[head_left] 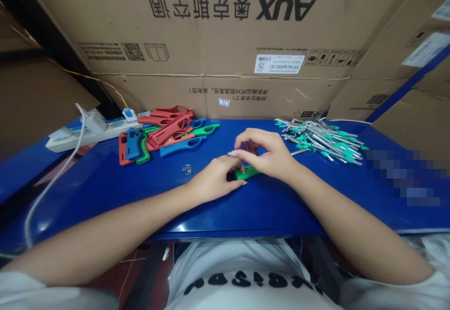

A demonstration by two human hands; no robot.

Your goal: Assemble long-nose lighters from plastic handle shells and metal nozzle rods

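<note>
A green lighter casing [247, 173] lies on the blue table before me, partly covered by both hands. My left hand [221, 175] is closed around its near end, thumb and fingers against it. Over the casing, my right hand [265, 152] is curled with thumb and fingertips pinched together by the left fingers; whatever they hold is hidden. A thin metal tube [299, 151] sticks out past my right hand, and I cannot tell whether it joins the casing. Small screws [187, 169] lie in a little pile left of my left hand.
Red, blue and green lighter casings [170, 131] are heaped at the back left. Metal tubes with green parts [323, 140] form a pile at the back right. A white power strip [105, 131] with a cable stands left. A large cardboard sheet [211, 66] walls the back.
</note>
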